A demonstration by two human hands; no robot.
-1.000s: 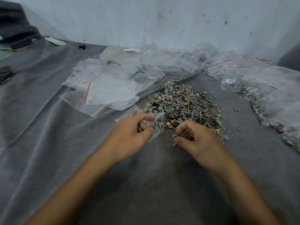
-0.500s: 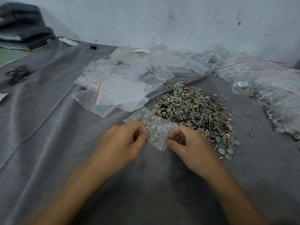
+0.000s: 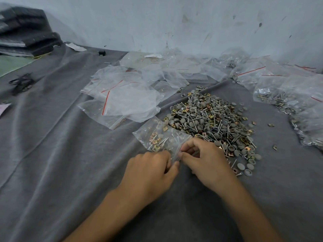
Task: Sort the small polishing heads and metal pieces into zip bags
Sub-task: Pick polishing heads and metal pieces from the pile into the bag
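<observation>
A small clear zip bag holding a few brass clips, pins and grey heads lies on the grey cloth. My left hand and my right hand both pinch its near edge, fingertips almost touching. Just right of the bag spreads a big pile of grey polishing heads, metal pins and brass pieces. The bag's mouth is hidden between my fingers.
Several empty zip bags with red strips lie behind the left of the pile. Filled bags crowd the right side up to the wall. A dark folded stack sits far left, black ties beside it.
Both hands came together at the bag's near edge, and the bag now lies flatter on the cloth. The view shifted so the pile sits further right.
</observation>
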